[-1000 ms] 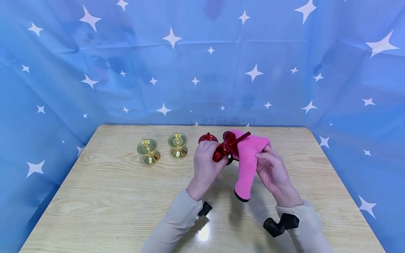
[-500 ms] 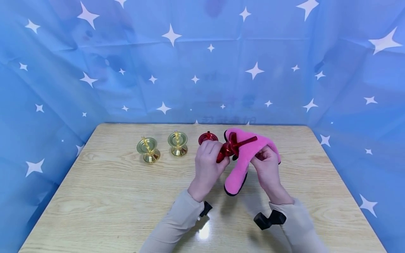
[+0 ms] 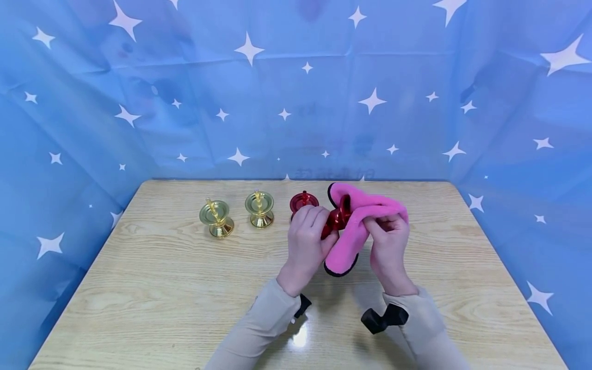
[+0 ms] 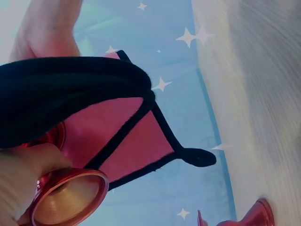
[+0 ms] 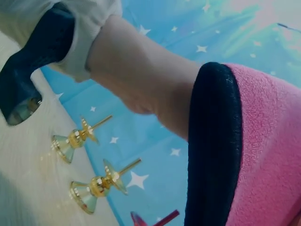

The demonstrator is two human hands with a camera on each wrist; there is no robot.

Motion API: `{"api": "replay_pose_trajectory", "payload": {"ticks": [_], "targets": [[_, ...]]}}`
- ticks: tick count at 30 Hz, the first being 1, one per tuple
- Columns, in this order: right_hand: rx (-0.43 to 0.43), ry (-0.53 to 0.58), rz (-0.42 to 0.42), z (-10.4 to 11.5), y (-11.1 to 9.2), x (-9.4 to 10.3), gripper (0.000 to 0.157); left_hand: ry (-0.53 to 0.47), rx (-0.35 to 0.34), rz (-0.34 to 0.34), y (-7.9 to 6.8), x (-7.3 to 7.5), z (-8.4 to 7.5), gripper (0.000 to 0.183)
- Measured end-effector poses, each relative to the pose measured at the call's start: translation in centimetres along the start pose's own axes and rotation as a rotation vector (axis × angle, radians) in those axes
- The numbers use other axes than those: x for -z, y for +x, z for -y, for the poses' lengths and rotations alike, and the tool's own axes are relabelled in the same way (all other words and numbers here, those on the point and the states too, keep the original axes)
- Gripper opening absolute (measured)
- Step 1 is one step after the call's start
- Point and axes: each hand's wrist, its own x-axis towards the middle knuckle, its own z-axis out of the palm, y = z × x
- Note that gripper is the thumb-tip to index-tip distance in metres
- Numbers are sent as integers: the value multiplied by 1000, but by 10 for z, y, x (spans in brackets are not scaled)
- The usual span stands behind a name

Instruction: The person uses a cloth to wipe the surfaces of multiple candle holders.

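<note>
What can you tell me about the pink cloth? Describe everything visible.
The pink cloth looks soft and fuzzy, with black edging and a small black tab at one corner. Folded unevenly, it is held above the wooden table, one rounded end hanging down. The right hand grips it against the red holder. Whether the left hand also touches it is unclear.

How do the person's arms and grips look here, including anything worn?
Long, off-white cloth sleeves reach both wrists, and a chunky black device sits at each wrist. Left grip and right grip are ungloved hands. I see no cables.
</note>
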Motion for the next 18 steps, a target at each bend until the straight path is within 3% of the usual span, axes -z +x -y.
{"api": "replay_pose_trajectory", "payload": {"ticks": [12,15,18], "targets": [[49,155,-161,8,14,3,32,-64,101,19,-3,5,8,26],[46,120,-150,9,14,8,33,-74,133,-7,-2,6,11,29],[40,19,-78,7,9,13,34,-85,157,-31,1,9,12,30]]}}
